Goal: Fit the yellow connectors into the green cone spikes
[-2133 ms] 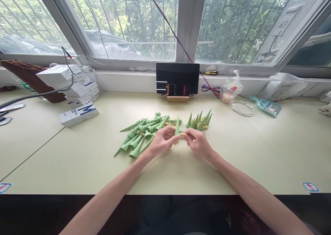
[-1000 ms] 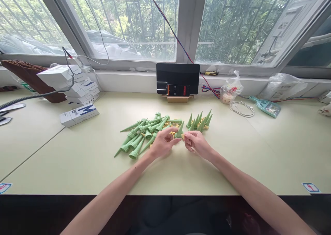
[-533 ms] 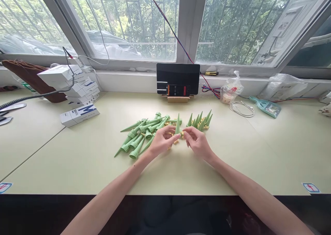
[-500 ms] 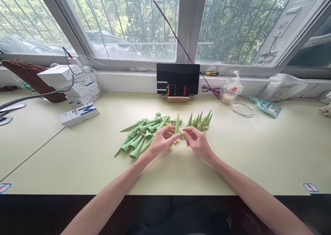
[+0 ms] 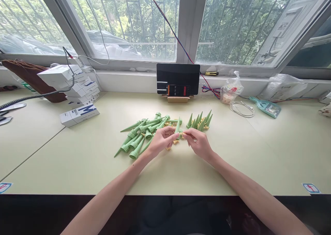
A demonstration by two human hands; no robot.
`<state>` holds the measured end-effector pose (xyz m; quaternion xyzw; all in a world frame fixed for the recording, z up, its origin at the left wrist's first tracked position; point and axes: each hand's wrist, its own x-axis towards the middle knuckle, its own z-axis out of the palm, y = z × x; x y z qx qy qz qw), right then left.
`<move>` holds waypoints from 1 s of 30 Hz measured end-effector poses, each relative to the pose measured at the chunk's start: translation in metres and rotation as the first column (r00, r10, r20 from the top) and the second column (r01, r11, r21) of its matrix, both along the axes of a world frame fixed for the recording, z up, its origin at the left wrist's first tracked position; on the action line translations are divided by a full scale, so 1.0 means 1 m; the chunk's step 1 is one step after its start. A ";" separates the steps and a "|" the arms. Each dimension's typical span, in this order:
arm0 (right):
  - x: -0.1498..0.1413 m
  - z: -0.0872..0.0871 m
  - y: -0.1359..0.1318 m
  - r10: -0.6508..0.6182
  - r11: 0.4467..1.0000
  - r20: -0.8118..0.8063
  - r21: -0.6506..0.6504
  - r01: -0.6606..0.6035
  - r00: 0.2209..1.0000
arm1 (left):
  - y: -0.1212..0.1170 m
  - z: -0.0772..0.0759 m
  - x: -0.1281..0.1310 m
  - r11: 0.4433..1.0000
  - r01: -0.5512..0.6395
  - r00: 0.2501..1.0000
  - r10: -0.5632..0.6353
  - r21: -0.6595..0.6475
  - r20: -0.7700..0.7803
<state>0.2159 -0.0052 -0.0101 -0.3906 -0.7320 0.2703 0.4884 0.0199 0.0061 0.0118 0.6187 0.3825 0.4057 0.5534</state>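
Observation:
Point up, a green plant watering spike [image 5: 177, 126] is pinched in the fingers of my left hand [image 5: 162, 141]. My right hand [image 5: 198, 142] closes its thumb and forefinger on a small yellow valve [image 5: 182, 134] at the spike's lower side. Fingertips partly cover where valve and spike meet. Beside my left hand lies a heap of green watering spikes [image 5: 134, 143] with wide ribbed caps. Loose yellow valves [image 5: 176, 142] lie below and behind my left fingers. Beyond my right hand, several spikes with yellow valves [image 5: 200, 122] stand upright in a cluster.
A phone [image 5: 178, 90] leans on a black tablet [image 5: 178, 74] at the back. White boxes [image 5: 77, 87] are stacked at the left, with one long box [image 5: 79, 115] in front. A coiled white cable [image 5: 242, 110] and a teal scoop-like item [image 5: 266, 106] lie at the right.
The spike in my left hand has tilted slightly to the right. My right fingers have shifted a little at the yellow valve; the heap and the upright cluster look the same.

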 end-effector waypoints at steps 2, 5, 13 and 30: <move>0.000 0.000 0.000 -0.003 0.999 0.008 0.035 0.003 1.000 | 0.000 0.000 0.000 1.000 0.013 1.000 -0.013 0.001 0.000; -0.001 0.000 0.000 -0.005 0.998 0.022 0.061 0.004 1.000 | 0.000 -0.001 -0.001 1.000 0.026 1.000 -0.026 0.012 -0.002; 0.000 -0.001 0.000 -0.020 0.999 0.036 0.043 0.018 0.999 | 0.000 -0.002 0.001 0.996 0.058 0.997 -0.054 0.064 -0.050; -0.002 0.003 -0.005 0.006 0.971 -0.111 -0.239 -0.033 0.994 | 0.001 -0.011 0.002 0.995 0.010 0.996 -0.002 0.096 -0.090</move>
